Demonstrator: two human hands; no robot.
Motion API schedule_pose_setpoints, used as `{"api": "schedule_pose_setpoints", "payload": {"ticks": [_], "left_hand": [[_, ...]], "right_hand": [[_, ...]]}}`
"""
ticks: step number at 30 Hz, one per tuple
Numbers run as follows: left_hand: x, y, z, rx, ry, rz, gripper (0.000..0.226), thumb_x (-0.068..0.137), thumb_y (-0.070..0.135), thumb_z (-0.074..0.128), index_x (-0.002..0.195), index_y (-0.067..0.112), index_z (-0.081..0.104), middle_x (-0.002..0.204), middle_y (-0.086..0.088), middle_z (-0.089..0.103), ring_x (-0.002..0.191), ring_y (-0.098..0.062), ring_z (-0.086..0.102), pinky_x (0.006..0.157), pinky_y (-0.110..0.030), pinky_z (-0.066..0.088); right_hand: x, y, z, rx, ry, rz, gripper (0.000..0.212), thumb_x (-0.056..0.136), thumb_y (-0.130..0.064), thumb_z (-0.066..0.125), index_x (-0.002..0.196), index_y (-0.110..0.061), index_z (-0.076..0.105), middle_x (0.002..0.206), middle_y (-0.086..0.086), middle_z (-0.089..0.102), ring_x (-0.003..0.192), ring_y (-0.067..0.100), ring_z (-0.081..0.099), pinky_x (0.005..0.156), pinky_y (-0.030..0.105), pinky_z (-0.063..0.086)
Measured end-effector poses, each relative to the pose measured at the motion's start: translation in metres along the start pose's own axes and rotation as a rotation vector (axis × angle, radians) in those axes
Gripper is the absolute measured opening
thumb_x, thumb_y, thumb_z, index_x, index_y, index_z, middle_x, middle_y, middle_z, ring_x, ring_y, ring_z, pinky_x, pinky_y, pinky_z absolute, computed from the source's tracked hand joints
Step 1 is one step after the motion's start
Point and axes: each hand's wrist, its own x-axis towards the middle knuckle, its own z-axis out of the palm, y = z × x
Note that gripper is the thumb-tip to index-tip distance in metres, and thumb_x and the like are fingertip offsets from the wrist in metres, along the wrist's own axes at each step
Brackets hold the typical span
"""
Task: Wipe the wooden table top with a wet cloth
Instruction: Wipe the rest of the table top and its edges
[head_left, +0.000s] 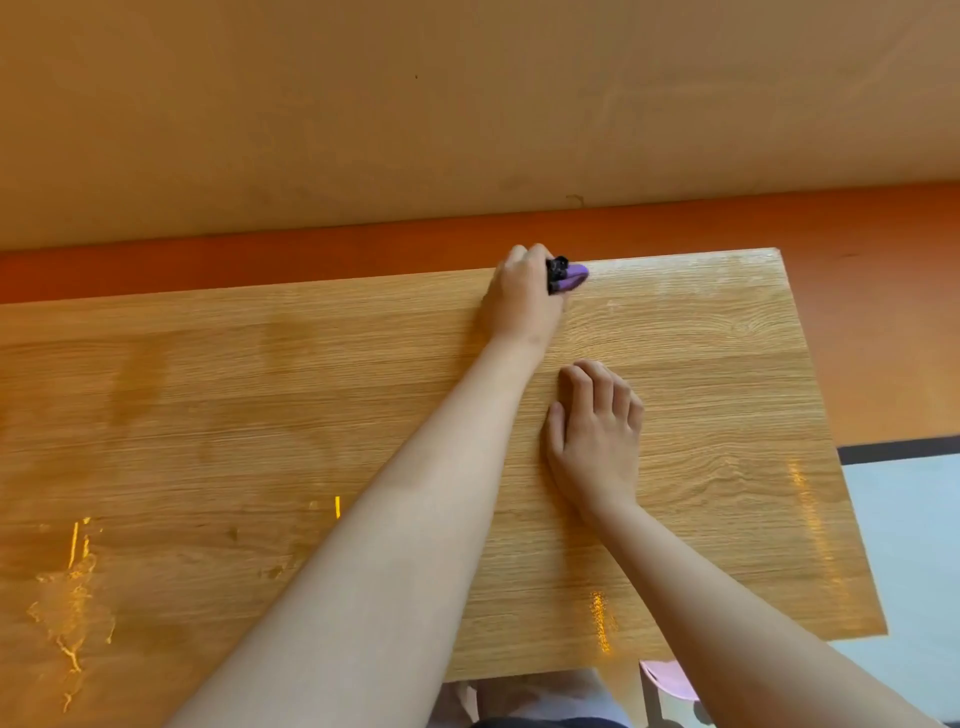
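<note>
left hand (524, 299) grips purple cloth (572, 277) at far edge of table (208, 415), right hand (595, 431) rests nearby.

Most of the cloth (572, 276) under the left hand (523, 301)

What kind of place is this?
Probably a plain indoor room, maybe a home; I can't tell which. A wooden table top stands near a bare wall over an orange floor, and the left hand holds a purple cloth on it.
</note>
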Motion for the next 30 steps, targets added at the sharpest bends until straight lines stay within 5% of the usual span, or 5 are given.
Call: {"api": "schedule_pose_setpoints", "payload": {"ticks": [5,12,18,23,30], "left_hand": [[0.007,-0.058,-0.046,0.012,0.247,-0.144,0.016,0.082,0.012,0.067,0.096,0.006,0.064,0.102,-0.013,0.059,0.089,-0.029,0.057,0.065,-0.020,0.028],[-0.001,-0.117,-0.110,0.108,0.352,-0.389,0.029,0.082,0.016,0.071,0.109,0.009,0.063,0.114,-0.008,0.060,0.105,-0.024,0.056,0.077,-0.022,0.036],[0.001,-0.103,-0.090,0.144,0.191,-0.137,0.027,0.086,0.024,0.064,0.110,0.011,0.064,0.109,-0.010,0.062,0.105,-0.028,0.051,0.080,-0.025,0.034],[0.003,-0.106,-0.098,0.274,0.083,-0.064,0.051,0.074,0.035,0.077,0.112,0.009,0.055,0.113,-0.010,0.057,0.108,-0.029,0.049,0.083,-0.032,0.039],[0.021,-0.117,-0.120,0.272,0.058,0.008,0.026,0.082,0.021,0.065,0.106,0.013,0.063,0.104,-0.008,0.067,0.096,-0.029,0.058,0.072,-0.031,0.041]], "right_hand": [[0.000,0.000,-0.001,0.009,-0.004,-0.007,0.040,0.088,-0.030,0.045,0.125,-0.017,0.049,0.133,0.000,0.047,0.126,0.020,0.035,0.106,0.036,0.023],[0.001,0.000,-0.001,-0.002,-0.019,-0.009,0.041,0.088,-0.032,0.043,0.127,-0.018,0.047,0.133,0.000,0.046,0.127,0.021,0.035,0.106,0.037,0.024],[0.000,0.000,0.000,0.002,-0.002,-0.004,0.040,0.088,-0.031,0.045,0.125,-0.018,0.049,0.133,0.000,0.047,0.126,0.021,0.036,0.106,0.036,0.022],[0.000,0.000,-0.001,0.004,-0.004,-0.004,0.039,0.088,-0.029,0.048,0.126,-0.018,0.048,0.133,0.000,0.046,0.126,0.021,0.035,0.105,0.036,0.022],[0.001,0.000,-0.002,0.004,-0.011,-0.001,0.039,0.088,-0.030,0.047,0.126,-0.018,0.048,0.133,0.000,0.046,0.126,0.021,0.035,0.106,0.037,0.022]]}}
